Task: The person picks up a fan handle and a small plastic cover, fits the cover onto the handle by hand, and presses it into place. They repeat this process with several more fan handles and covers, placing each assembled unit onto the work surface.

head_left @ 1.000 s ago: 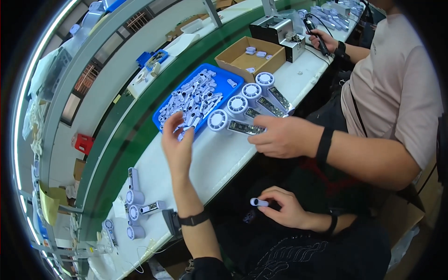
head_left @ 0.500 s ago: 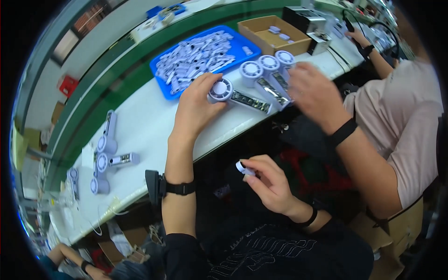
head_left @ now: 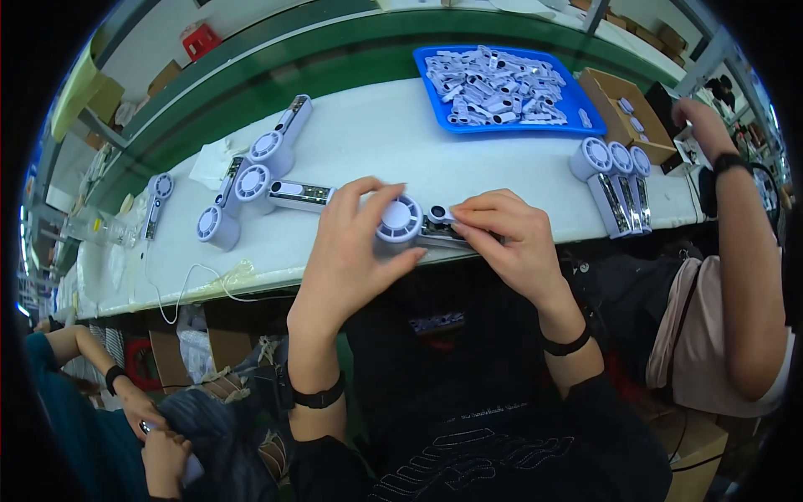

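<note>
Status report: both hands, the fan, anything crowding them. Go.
Left hand curved around fan head, contact unclear. Right hand pinching small cover at fan's exposed circuit board. Second fan lying close against left hand's side, contact unclear.

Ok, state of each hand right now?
Left hand: open, fingers spread around a handheld-fan head; contact unclear.
Right hand: closed, pinching a small lilac cover piece with a black oval.

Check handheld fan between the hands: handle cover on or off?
Off, or at least not fully seated: circuit board shows on the handheld fan; the right hand pinches the handle cover over it.
</note>
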`<control>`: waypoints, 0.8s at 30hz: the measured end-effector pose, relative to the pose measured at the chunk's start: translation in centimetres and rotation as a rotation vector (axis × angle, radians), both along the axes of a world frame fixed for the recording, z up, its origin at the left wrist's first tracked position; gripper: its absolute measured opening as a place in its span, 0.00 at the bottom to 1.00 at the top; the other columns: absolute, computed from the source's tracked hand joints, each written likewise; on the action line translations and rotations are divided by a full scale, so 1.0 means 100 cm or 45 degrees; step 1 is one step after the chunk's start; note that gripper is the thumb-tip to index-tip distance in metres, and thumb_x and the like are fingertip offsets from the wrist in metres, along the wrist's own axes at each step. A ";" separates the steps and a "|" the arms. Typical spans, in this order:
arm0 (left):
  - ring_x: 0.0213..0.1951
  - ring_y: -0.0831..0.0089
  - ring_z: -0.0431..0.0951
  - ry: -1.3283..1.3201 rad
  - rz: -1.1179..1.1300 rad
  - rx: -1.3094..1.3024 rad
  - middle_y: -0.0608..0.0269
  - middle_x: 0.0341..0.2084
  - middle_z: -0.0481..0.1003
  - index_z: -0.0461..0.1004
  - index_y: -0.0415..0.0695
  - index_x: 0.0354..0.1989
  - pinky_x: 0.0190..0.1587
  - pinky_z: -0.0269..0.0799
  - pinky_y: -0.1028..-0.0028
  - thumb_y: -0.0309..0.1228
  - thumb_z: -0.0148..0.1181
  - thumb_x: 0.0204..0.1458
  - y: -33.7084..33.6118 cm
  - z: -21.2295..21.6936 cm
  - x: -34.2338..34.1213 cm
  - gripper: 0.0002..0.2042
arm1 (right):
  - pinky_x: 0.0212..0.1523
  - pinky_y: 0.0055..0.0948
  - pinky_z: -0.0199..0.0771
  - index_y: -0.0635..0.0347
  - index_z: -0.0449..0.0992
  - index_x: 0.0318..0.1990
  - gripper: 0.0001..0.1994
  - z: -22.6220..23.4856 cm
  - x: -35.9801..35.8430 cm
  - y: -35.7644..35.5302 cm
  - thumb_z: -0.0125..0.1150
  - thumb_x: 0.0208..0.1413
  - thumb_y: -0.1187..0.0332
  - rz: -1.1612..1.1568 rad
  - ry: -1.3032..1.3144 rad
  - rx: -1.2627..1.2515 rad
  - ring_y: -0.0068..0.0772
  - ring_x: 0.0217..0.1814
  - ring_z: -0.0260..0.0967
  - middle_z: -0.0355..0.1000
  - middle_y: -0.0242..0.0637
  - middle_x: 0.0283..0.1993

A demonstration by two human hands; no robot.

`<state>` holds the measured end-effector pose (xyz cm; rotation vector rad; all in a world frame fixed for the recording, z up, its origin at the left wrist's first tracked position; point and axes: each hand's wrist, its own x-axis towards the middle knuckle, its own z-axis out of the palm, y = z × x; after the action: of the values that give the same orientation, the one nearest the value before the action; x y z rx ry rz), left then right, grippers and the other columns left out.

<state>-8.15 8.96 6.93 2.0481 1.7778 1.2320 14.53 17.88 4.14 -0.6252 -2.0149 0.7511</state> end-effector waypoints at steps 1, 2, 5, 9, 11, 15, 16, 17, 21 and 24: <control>0.58 0.54 0.81 0.096 -0.036 0.101 0.54 0.54 0.81 0.82 0.41 0.56 0.65 0.73 0.59 0.30 0.80 0.47 0.002 0.002 0.001 0.25 | 0.47 0.32 0.82 0.66 0.89 0.45 0.09 0.003 0.000 -0.002 0.74 0.55 0.80 0.020 -0.031 0.033 0.38 0.47 0.82 0.85 0.41 0.46; 0.58 0.55 0.81 0.192 -0.075 0.201 0.54 0.53 0.81 0.82 0.40 0.55 0.65 0.73 0.59 0.29 0.79 0.48 0.005 0.003 0.001 0.24 | 0.47 0.32 0.82 0.66 0.89 0.45 0.10 0.006 0.001 -0.004 0.74 0.56 0.81 0.036 -0.063 0.066 0.38 0.48 0.82 0.85 0.41 0.46; 0.56 0.56 0.81 0.157 -0.354 0.162 0.56 0.51 0.82 0.84 0.40 0.52 0.62 0.75 0.61 0.27 0.77 0.50 0.025 -0.003 -0.017 0.19 | 0.47 0.33 0.82 0.66 0.88 0.45 0.10 0.007 -0.002 -0.008 0.73 0.56 0.81 0.024 -0.109 0.127 0.39 0.48 0.82 0.85 0.41 0.47; 0.54 0.57 0.82 0.030 -0.505 0.104 0.59 0.46 0.84 0.85 0.41 0.48 0.57 0.78 0.62 0.28 0.75 0.53 0.032 -0.011 -0.017 0.14 | 0.48 0.34 0.82 0.66 0.88 0.46 0.10 0.006 -0.003 -0.013 0.72 0.56 0.81 -0.036 -0.136 0.172 0.40 0.48 0.82 0.85 0.41 0.48; 0.53 0.58 0.82 -0.027 -0.516 0.079 0.61 0.44 0.85 0.85 0.42 0.46 0.55 0.79 0.62 0.29 0.74 0.54 0.035 -0.013 -0.014 0.12 | 0.49 0.34 0.82 0.66 0.88 0.46 0.10 0.006 -0.001 -0.014 0.72 0.57 0.81 -0.046 -0.144 0.163 0.41 0.49 0.82 0.84 0.41 0.48; 0.52 0.60 0.82 -0.088 -0.498 0.010 0.59 0.44 0.86 0.87 0.40 0.46 0.50 0.80 0.65 0.23 0.74 0.52 0.036 -0.014 -0.012 0.12 | 0.50 0.35 0.82 0.66 0.88 0.47 0.11 0.001 -0.001 -0.013 0.71 0.56 0.82 -0.040 -0.041 0.006 0.43 0.50 0.82 0.84 0.41 0.47; 0.52 0.60 0.82 -0.089 -0.500 0.031 0.59 0.43 0.86 0.87 0.39 0.45 0.50 0.80 0.65 0.22 0.74 0.52 0.037 -0.015 -0.011 0.12 | 0.50 0.35 0.82 0.66 0.88 0.47 0.11 0.001 0.000 -0.011 0.71 0.56 0.82 -0.041 -0.039 -0.002 0.43 0.50 0.82 0.84 0.41 0.47; 0.52 0.60 0.82 -0.091 -0.502 0.052 0.59 0.42 0.86 0.87 0.39 0.45 0.49 0.80 0.65 0.22 0.74 0.52 0.037 -0.016 -0.011 0.12 | 0.50 0.35 0.82 0.66 0.88 0.47 0.11 0.002 0.002 -0.009 0.71 0.56 0.82 -0.023 -0.072 0.018 0.43 0.50 0.82 0.84 0.41 0.48; 0.52 0.60 0.82 -0.132 -0.513 0.054 0.60 0.42 0.87 0.87 0.38 0.43 0.49 0.80 0.65 0.21 0.74 0.51 0.036 -0.019 -0.013 0.11 | 0.51 0.35 0.83 0.66 0.87 0.48 0.12 0.013 0.002 -0.010 0.72 0.56 0.82 0.008 -0.173 0.109 0.43 0.51 0.82 0.84 0.42 0.48; 0.51 0.59 0.82 -0.175 -0.529 0.037 0.60 0.42 0.87 0.87 0.38 0.43 0.50 0.80 0.65 0.21 0.74 0.50 0.036 -0.021 -0.015 0.11 | 0.51 0.35 0.83 0.66 0.87 0.48 0.12 0.018 -0.002 -0.016 0.73 0.56 0.82 -0.007 -0.249 0.220 0.43 0.50 0.83 0.85 0.43 0.48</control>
<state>-9.64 12.56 4.86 2.1431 1.1996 1.2358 14.37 16.32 5.96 -0.6224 -2.2274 0.5215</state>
